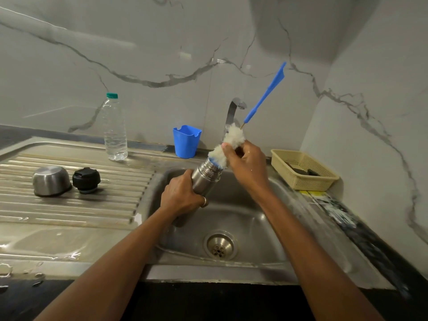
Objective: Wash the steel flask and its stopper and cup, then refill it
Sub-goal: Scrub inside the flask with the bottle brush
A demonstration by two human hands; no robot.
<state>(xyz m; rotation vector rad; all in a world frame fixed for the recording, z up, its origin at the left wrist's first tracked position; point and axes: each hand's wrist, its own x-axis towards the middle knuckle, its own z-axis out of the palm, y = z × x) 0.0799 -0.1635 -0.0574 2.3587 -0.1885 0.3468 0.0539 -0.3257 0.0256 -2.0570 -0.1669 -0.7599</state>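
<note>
My left hand (183,196) grips the steel flask (207,174) around its body, tilted over the sink basin (250,218) with its mouth up and to the right. My right hand (246,162) pinches the white fluffy head of a bottle brush (228,144) at the flask's mouth; its blue handle (266,93) sticks up to the right. The steel cup (51,180) sits upside down on the draining board (69,205), with the black stopper (86,180) right beside it.
A clear plastic water bottle (115,130) with a green cap stands at the back of the draining board. A blue plastic holder (186,141) stands left of the tap (234,112). A beige basket (303,170) sits on the counter at right. The drain (220,245) is open.
</note>
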